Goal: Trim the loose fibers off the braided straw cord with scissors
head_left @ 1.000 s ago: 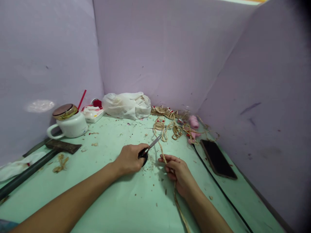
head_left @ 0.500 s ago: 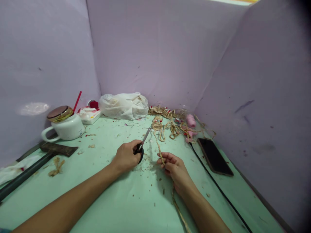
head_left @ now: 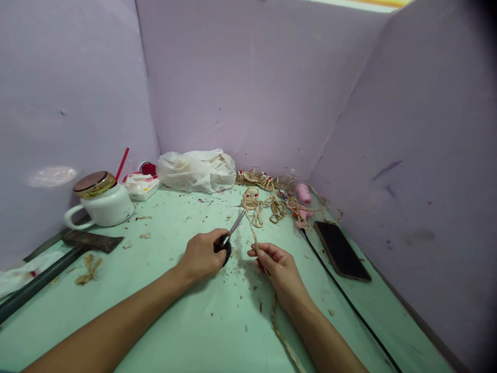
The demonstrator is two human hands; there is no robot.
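My left hand (head_left: 202, 254) is closed around the black handles of a pair of scissors (head_left: 235, 226), with the blades pointing away toward a coiled piece of braided cord with red beads (head_left: 251, 199). Between thumb and fingers, my right hand (head_left: 276, 261) pinches a braided straw-coloured cord (head_left: 254, 234). One end runs up to the beaded coil; the other trails from under the hand toward the front edge. The blade tips lie close to the cord near the coil; whether they touch it I cannot tell.
More braided cord pieces (head_left: 277, 211) and a pink thread spool (head_left: 304, 194) lie at the back right. A phone (head_left: 343, 252) and black cable (head_left: 337, 282) are on the right. Leftward are a white mug (head_left: 111, 207), a hammer (head_left: 93, 241) and a white plastic bag (head_left: 197, 171).
The scissors have moved slightly nearer the cord, and their blades look more closed. My right thumb has slid a little up along the cord. The view has shifted slightly.
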